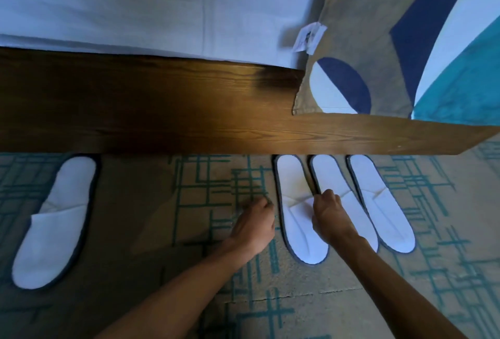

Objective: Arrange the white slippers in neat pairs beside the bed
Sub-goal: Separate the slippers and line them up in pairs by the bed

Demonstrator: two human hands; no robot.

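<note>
Three white slippers lie side by side on the carpet with their heels against the wooden bed frame (189, 111): a left one (296, 219), a middle one (328, 173) and a right one (378, 200). A further white slipper (54, 222) lies alone and slanted at the far left. My right hand (328, 213) is closed, pinching the strap edge of the left slipper and covering part of the middle one. My left hand (255, 221) rests curled on the carpet just left of that slipper, holding nothing.
White bedding (135, 6) hangs over the frame, and a patterned tan, blue and teal cover (378, 41) with a white label drapes at the right. The carpet (167, 230) is beige with teal lines, open between the lone slipper and the group.
</note>
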